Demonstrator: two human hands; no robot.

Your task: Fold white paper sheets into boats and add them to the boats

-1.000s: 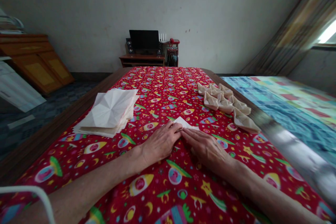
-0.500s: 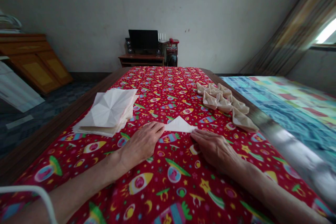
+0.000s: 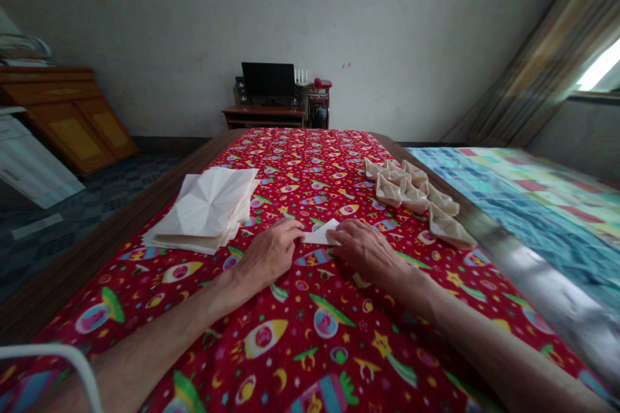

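Observation:
A small folded white paper (image 3: pixel 320 233) lies on the red patterned tablecloth (image 3: pixel 310 335) in front of me. My left hand (image 3: pixel 269 255) pinches its left corner with curled fingers. From the other side my right hand (image 3: pixel 364 249) covers the paper's right part, fingers bent down on it. Only the paper's middle peak shows between the two hands.
A stack of creased white sheets (image 3: pixel 206 208) lies to the left. Several folded paper boats (image 3: pixel 414 192) sit at the right, near the table's edge. A wooden cabinet (image 3: pixel 62 119) stands at the far left, a small desk with a monitor (image 3: pixel 268 82) against the back wall.
Both hands slid apart along the paper, then came back in and closed on its two ends. The paper now shows smaller between them.

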